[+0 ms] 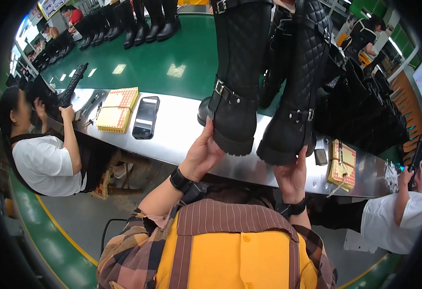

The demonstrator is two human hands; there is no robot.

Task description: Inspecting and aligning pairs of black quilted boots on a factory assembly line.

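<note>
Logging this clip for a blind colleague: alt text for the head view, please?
The left hand and right hand hold two tall black quilted boots by their soles above a steel bench edge beside a green conveyor.

The two tall black boots look like leather or a leather-like stuff: the left tall black boot has a smooth, faintly glossy foot and a shaft with a fine woven-looking grain, while the right tall black quilted boot is stitched in diamonds with a soft sheen. Both carry straps with small shiny metal buckles and thick matt rubbery soles. The long silver metal worktop is smooth and brushed, reflecting light dully. Beyond it the green conveyor belt is smooth and glossy. The black smartphone has a glassy screen. The yellow paper pads look matt.
</note>
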